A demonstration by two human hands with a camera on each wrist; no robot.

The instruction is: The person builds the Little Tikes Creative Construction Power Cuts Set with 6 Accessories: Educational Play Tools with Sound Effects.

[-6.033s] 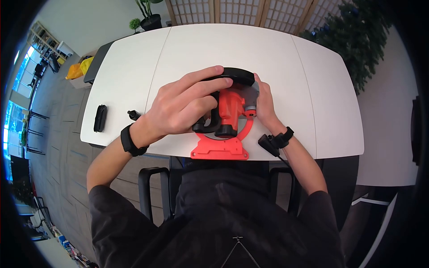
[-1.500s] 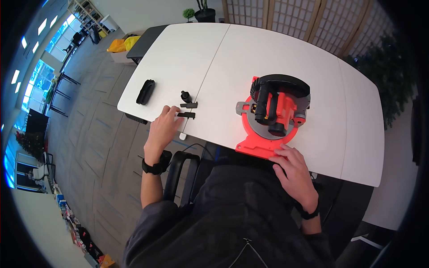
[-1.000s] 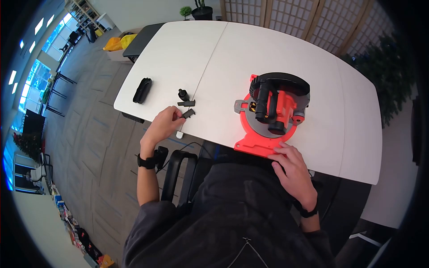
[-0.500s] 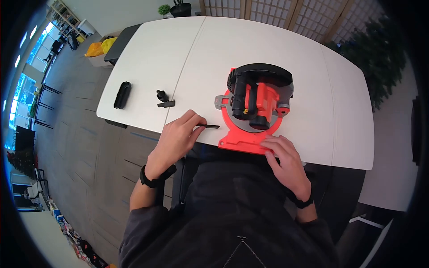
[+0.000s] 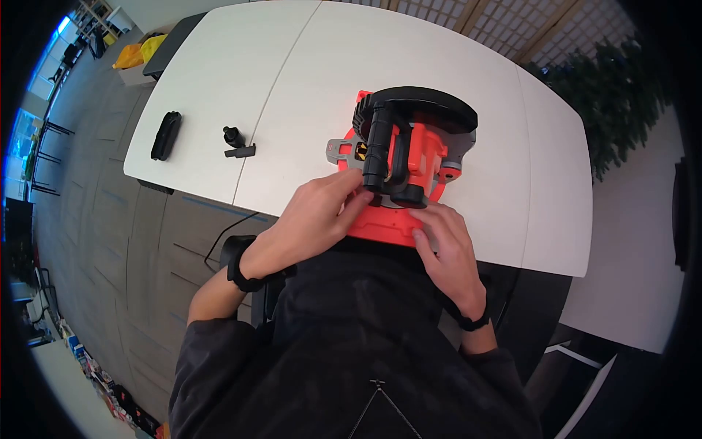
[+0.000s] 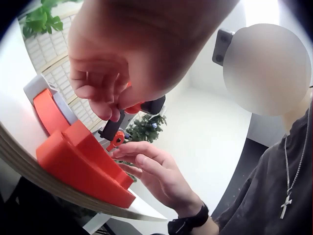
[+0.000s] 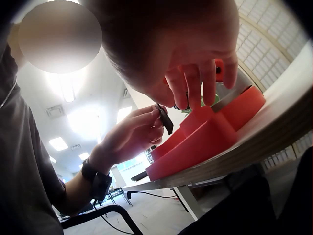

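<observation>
A toy mitre saw [image 5: 424,157], red with a black blade guard and black handle, stands on its red base [image 5: 380,227] at the table's front edge. In the head view my left hand [image 5: 307,219] is just left of the saw's handle. Its thumb and fingers pinch a small flat black plastic piece [image 6: 113,126], best seen in the wrist views; this black piece [image 7: 165,119] hangs downward over the base. My right hand [image 5: 452,260] rests its relaxed fingers on the base's right front part, holding nothing.
On the table's left part lie a short black bar [image 5: 240,151], a black knobbed piece [image 5: 233,137] and a long hollow black piece [image 5: 166,136]. A chair's armrest [image 7: 115,210] stands below the table edge. A green tree [image 5: 607,106] is beyond the right edge.
My left hand has picked up one of two short black pieces at the left and carried it right to the saw. The right hand, earlier at the saw, now stays on the base.
</observation>
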